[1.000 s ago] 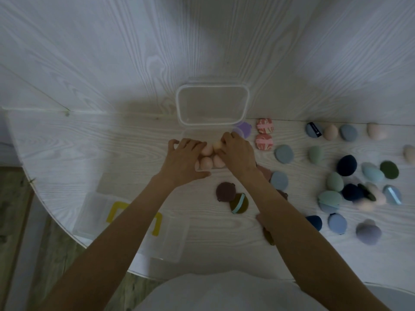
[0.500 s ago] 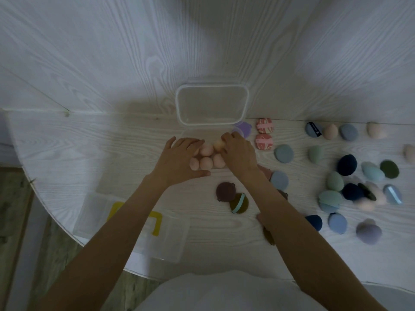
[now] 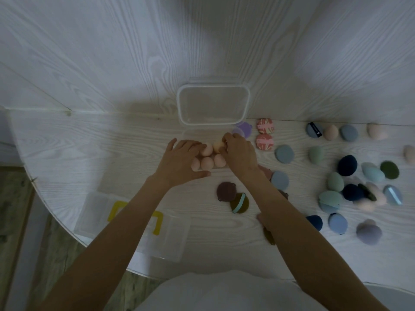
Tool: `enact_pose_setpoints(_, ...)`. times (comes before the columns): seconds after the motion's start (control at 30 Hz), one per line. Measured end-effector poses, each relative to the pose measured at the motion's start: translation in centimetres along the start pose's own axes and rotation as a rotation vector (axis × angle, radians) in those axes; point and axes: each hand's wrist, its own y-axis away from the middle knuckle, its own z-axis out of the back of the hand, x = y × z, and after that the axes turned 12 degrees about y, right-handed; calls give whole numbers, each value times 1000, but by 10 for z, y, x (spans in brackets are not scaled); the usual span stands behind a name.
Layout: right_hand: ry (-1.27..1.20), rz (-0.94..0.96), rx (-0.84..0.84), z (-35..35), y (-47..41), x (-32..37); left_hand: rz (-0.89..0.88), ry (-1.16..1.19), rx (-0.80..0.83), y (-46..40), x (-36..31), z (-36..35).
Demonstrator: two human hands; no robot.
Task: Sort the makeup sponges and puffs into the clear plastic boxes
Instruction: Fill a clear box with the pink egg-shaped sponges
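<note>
Peach sponges [image 3: 207,163] sit under the flat left hand [image 3: 179,162]; the right hand [image 3: 241,154] pinches one.

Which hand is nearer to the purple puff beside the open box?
The right hand: its fingertips lie just in front of the purple puff. The left hand rests farther left, over the peach sponges.

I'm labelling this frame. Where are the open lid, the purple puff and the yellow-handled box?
open lid [image 3: 213,105], head view, clear centre panel.
purple puff [image 3: 245,129], head view, visible upper face.
yellow-handled box [image 3: 157,223], head view, yellow handle.
</note>
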Motion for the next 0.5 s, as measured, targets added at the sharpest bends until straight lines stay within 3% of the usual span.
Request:
enact_pose_setpoints(0.23,-3,-6,-53,3,4,-3,29,15,13,2,-4,3)
enact_pose_setpoints(0.33,-70,24,-119,12,12,-5,-7,9,-128,6,-12,8)
enact_pose_setpoints(0.5,-156,148,-335,38,59,-24,-192,131,-514,16,-56,25)
